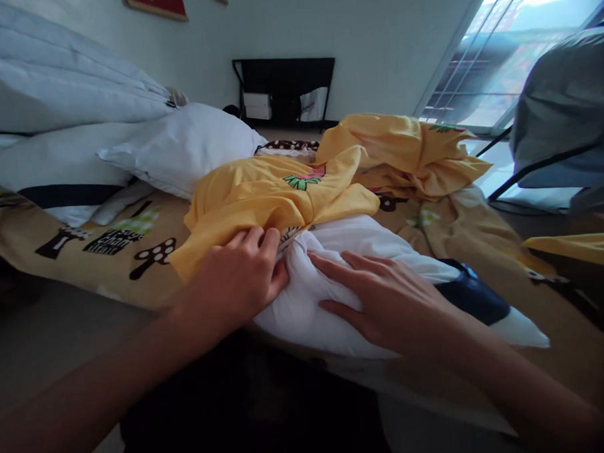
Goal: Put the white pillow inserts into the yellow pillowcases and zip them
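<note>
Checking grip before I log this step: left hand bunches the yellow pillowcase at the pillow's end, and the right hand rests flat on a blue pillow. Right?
Not quite. In the head view the pillow under the right hand is white, not blue. The rest holds: the left hand bunches the yellow pillowcase at the pillow's end.

Soft white fabric pillow with a dark navy band: lies on its side at the near edge of the bed, one end partly tucked inside the yellow case, the other end tapering to a white corner at right. Surface creased and dented.

Yellow cotton pillowcase with a pink-and-green printed motif: crumpled, open end bunched over the pillow's upper left end, the rest spread loosely behind it.
</note>
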The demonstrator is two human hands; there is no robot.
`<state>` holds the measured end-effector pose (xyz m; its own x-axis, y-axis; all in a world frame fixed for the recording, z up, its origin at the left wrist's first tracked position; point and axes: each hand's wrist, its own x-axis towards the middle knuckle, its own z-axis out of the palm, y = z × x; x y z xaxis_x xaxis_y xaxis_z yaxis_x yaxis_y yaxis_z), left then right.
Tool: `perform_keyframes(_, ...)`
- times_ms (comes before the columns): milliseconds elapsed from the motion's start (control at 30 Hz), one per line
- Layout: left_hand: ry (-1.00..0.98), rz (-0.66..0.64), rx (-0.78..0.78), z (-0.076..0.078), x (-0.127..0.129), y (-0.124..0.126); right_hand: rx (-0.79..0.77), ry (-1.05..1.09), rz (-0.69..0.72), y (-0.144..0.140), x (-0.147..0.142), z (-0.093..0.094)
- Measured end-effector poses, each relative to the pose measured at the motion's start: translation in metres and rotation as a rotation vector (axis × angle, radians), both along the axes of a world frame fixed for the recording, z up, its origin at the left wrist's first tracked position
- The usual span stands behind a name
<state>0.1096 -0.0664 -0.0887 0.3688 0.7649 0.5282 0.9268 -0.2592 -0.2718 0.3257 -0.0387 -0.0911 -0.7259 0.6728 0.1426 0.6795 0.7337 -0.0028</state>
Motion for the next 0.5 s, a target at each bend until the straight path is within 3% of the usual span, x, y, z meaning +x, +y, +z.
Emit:
perform_keyframes(133, -0.036, 0.04, -0.156, -0.015, 0.001, 0.015, -0.113, -0.095, -0.038, 0.002, -0.011, 0.003)
perform_keyframes(200, -0.073, 0.005, -0.148, -0.017, -0.001, 0.019, -0.142, -0.132, -0.053, 0.006, -0.018, 0.008)
perform_keyframes(400, -0.276, -0.147, 0.16, -0.012, 0.001, 0.021, -0.103, -0.133, -0.028, 0.022, -0.035, 0.023)
perform_keyframes(500, -0.198, -0.258, 0.294, -0.008, 0.008, 0.019, -0.037, -0.126, -0.063, 0.027, -0.041, 0.026)
